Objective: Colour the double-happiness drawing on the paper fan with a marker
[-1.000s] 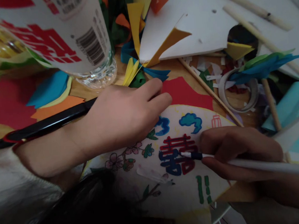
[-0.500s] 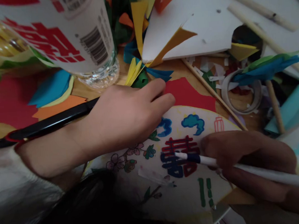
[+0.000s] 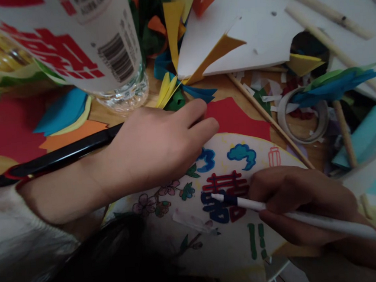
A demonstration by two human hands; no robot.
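Note:
My right hand [image 3: 303, 199] pinches a white marker pen [image 3: 287, 211], whose tip rests on the red and blue character painted in the middle of a round white fan [image 3: 234, 237]. The fan also carries blue clouds, pink flowers and green strokes. My left hand [image 3: 152, 146] lies palm down on the fan's upper left edge, fingers loosely curled and pressing it to the table. Dark hair hides the fan's lower left part.
A clear bottle [image 3: 102, 47] with a red and white label stands at the upper left. A black rod [image 3: 62, 156] runs under my left wrist. Coloured paper scraps [image 3: 172, 25], wooden sticks [image 3: 264, 113], a tape roll [image 3: 303, 116] and white card [image 3: 248, 45] crowd the table behind.
The pen tip has slid left across the painted character, and my right hand has followed it slightly. My left hand has stayed put on the fan.

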